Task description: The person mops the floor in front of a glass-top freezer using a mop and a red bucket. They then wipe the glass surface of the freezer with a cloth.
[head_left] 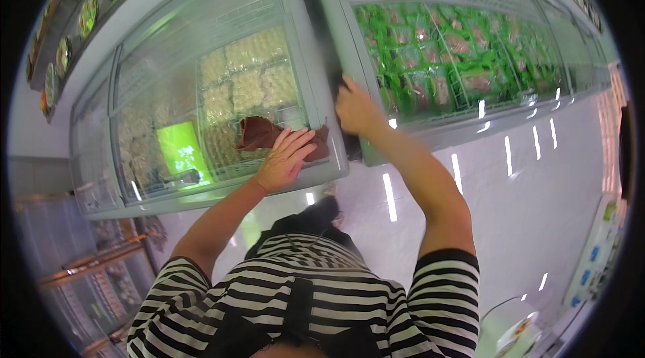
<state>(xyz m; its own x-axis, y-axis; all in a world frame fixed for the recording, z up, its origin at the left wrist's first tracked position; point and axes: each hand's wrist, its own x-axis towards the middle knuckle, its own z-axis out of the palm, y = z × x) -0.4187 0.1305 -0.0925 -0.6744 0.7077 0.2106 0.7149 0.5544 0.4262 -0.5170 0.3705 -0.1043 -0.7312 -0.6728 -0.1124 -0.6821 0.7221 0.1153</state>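
Note:
A brown cloth lies bunched on the near right corner of the left chest freezer. My left hand rests flat on this cloth, fingers stretched out and slightly spread. Part of the cloth shows on either side of the hand. My right hand is at the near left edge of the right chest freezer, beside the dark gap between the two freezers. Its fingers are curled, and their tips are partly hidden; whether they hold anything cannot be made out.
Pale packaged food and a bright green sheet show at the left freezer's glass. Green packs fill the right one. A shelved cabinet stands at lower left. The glossy floor stretches to the right.

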